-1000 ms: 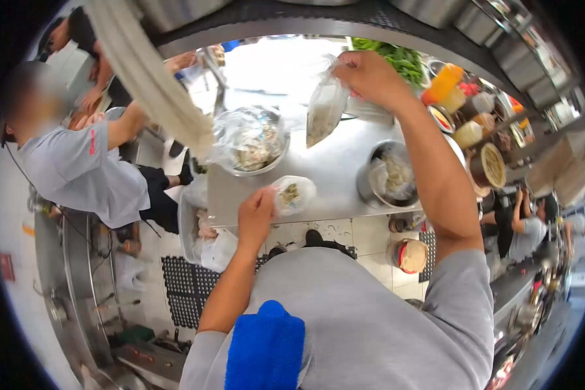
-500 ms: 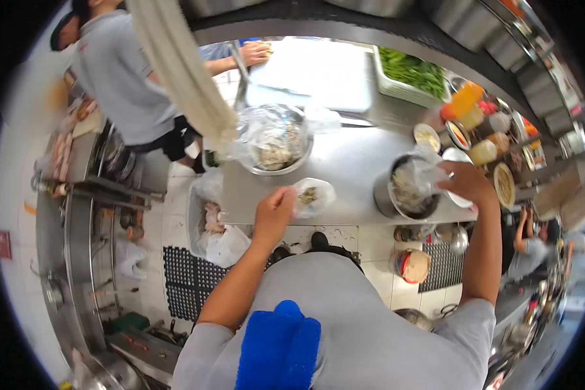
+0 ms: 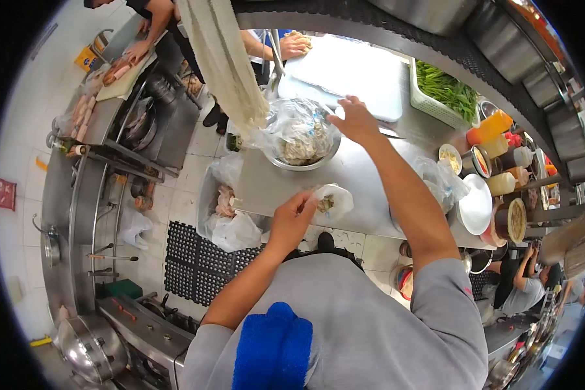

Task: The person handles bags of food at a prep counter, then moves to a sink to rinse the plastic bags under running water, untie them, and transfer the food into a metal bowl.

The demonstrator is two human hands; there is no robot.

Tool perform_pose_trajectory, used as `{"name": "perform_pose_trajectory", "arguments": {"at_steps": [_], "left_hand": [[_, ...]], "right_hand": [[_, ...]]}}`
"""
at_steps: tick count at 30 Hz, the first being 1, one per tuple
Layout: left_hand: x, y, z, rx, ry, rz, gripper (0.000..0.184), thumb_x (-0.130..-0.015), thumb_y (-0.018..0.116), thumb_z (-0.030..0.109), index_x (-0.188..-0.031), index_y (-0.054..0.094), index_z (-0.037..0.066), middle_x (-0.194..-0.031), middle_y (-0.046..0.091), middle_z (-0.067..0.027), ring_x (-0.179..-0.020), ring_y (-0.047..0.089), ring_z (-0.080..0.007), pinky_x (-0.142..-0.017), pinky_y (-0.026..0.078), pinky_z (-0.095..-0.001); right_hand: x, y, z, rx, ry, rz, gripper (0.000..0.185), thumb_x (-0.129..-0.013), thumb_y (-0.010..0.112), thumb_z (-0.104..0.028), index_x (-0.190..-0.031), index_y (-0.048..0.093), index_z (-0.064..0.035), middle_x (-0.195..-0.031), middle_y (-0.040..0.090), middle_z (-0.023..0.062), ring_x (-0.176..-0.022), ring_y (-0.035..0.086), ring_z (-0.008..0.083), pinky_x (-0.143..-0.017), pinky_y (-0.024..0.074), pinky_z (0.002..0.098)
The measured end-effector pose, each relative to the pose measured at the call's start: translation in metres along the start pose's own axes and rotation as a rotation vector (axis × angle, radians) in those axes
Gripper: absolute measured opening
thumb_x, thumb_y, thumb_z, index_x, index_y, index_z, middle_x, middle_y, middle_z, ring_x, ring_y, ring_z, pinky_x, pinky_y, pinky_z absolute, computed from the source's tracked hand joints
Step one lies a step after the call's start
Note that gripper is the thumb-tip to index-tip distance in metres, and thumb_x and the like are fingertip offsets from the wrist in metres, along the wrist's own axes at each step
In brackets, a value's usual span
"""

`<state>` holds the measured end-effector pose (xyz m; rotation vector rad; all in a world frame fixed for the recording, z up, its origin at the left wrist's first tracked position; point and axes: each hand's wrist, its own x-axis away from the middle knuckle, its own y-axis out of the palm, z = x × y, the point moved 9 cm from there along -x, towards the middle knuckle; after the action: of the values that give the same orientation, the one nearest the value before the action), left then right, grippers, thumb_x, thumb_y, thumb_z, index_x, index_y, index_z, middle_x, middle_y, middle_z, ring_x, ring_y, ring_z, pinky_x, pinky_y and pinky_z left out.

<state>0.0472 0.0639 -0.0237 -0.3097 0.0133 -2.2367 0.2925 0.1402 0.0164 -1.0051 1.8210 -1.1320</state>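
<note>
One small pale container, probably light and flimsy, best held by its rim: my left hand pinched it above the bench; my right hand, fingers loosely spread, hung beside a bowl.

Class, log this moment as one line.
left hand: holding pale pouch or dish | right hand: open, near metal bowl | metal bowl: plastic bags inside

Green vegetables fill a white basket; steel pots line an overhead shelf; a black mat lies on floor tiles.
</note>
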Motion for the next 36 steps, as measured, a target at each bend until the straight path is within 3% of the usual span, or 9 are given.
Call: {"name": "perform_pose_trajectory", "arguments": {"at_steps": [4, 10, 14, 22, 24, 26, 29, 33, 36], "left_hand": [[0.001, 0.001, -0.008, 0.044, 0.005, -0.007, 0.026, -0.085, 0.061, 0.018, -0.106, 0.06, 0.003, -0.076, 0.057, -0.0028, -0.063, 0.049, -0.0082, -0.058, 0.042, -0.0233], [0.007, -0.018, 0.038, -0.261, 0.274, 0.183, 0.045, -0.08, 0.068, 0.02, -0.119, 0.052, 0.005, -0.102, 0.054, -0.0109, -0.076, 0.056, -0.0166, -0.065, 0.046, -0.0287], [-0.027, -0.041, 0.042, -0.302, 0.28, 0.217, 0.044, -0.08, 0.067, 0.02, -0.118, 0.052, 0.003, -0.107, 0.052, -0.0126, -0.082, 0.056, -0.0196, -0.071, 0.047, -0.0309], [-0.082, -0.035, 0.114, -0.602, 0.656, 0.534, 0.049, -0.081, 0.063, 0.02, -0.121, 0.045, -0.002, -0.109, 0.054, -0.0179, -0.102, 0.054, -0.0307, -0.088, 0.044, -0.0374], [-0.132, -0.047, 0.063, -0.539, 0.448, 0.431, 0.044, -0.08, 0.064, 0.019, -0.117, 0.05, -0.001, -0.107, 0.058, -0.0181, -0.105, 0.054, -0.0317, -0.091, 0.043, -0.0377], [-0.17, -0.059, 0.019, -0.439, 0.444, 0.233, 0.028, -0.084, 0.059, 0.019, -0.103, 0.059, -0.001, -0.095, 0.062, -0.0152, -0.09, 0.059, -0.029, -0.084, 0.045, -0.0368], [-0.172, -0.055, 0.009, -0.094, 0.047, 0.117, 0.026, -0.092, 0.046, 0.025, -0.106, 0.056, 0.006, -0.085, 0.057, -0.0036, -0.07, 0.058, -0.0156, -0.05, 0.048, -0.03], [-0.142, -0.034, 0.057, 0.038, 0.168, 0.128, 0.029, -0.093, 0.044, 0.028, -0.099, 0.06, 0.005, -0.076, 0.054, -0.0024, -0.068, 0.056, -0.0129, -0.06, 0.049, -0.0281], [-0.144, -0.037, 0.06, -0.018, 0.208, 0.148, 0.03, -0.093, 0.044, 0.028, -0.097, 0.061, 0.003, -0.073, 0.053, -0.0023, -0.066, 0.054, -0.0118, -0.062, 0.046, -0.0252]], "right_hand": [[-0.021, 0.018, -0.052, -0.154, -0.259, 0.176, 0.041, -0.079, 0.061, -0.034, -0.107, 0.059, -0.0043, -0.115, 0.055, 0.0133, -0.111, 0.05, 0.0293, -0.088, 0.0452, 0.0434], [-0.033, 0.069, -0.048, -0.022, 0.008, -0.209, 0.023, -0.078, 0.058, -0.026, -0.093, 0.063, -0.0086, -0.101, 0.063, 0.0111, -0.098, 0.059, 0.03, -0.078, 0.0484, 0.0427], [-0.036, 0.044, -0.031, -0.444, -0.015, -0.088, 0.022, -0.079, 0.055, -0.025, -0.092, 0.064, -0.0084, -0.087, 0.066, 0.0131, -0.084, 0.063, 0.0316, -0.073, 0.0489, 0.042], [0.013, -0.003, -0.011, -1.084, 0.226, -0.359, 0.022, -0.085, 0.058, -0.025, -0.089, 0.058, -0.0039, -0.071, 0.054, 0.0014, -0.066, 0.054, 0.0103, -0.061, 0.0462, 0.0257], [0.019, 0.009, -0.002, -0.973, 0.27, -0.346, 0.016, -0.085, 0.058, -0.022, -0.087, 0.058, -0.0057, -0.068, 0.05, 0.0002, -0.066, 0.053, 0.0098, -0.063, 0.0463, 0.0245], [0.03, -0.008, -0.004, -0.493, -0.304, 0.666, 0.012, -0.084, 0.053, -0.016, -0.09, 0.055, -0.0055, -0.083, 0.056, 0.0094, -0.076, 0.057, 0.0247, -0.072, 0.0476, 0.0356], [0.041, -0.043, -0.061, -0.523, -0.18, 0.41, 0.018, -0.081, 0.052, -0.015, -0.092, 0.056, -0.0014, -0.092, 0.058, 0.0175, -0.087, 0.058, 0.0318, -0.078, 0.0482, 0.0393], [0.019, 0.012, -0.077, -0.558, -0.097, -0.083, 0.022, -0.076, 0.058, -0.018, -0.087, 0.062, 0.0005, -0.09, 0.061, 0.0188, -0.09, 0.06, 0.0301, -0.076, 0.0496, 0.0377], [0.008, 0.052, -0.08, -0.142, -0.211, -0.416, 0.028, -0.074, 0.061, -0.021, -0.093, 0.065, -0.0007, -0.097, 0.063, 0.0191, -0.091, 0.062, 0.0282, -0.075, 0.0503, 0.0364]]}}
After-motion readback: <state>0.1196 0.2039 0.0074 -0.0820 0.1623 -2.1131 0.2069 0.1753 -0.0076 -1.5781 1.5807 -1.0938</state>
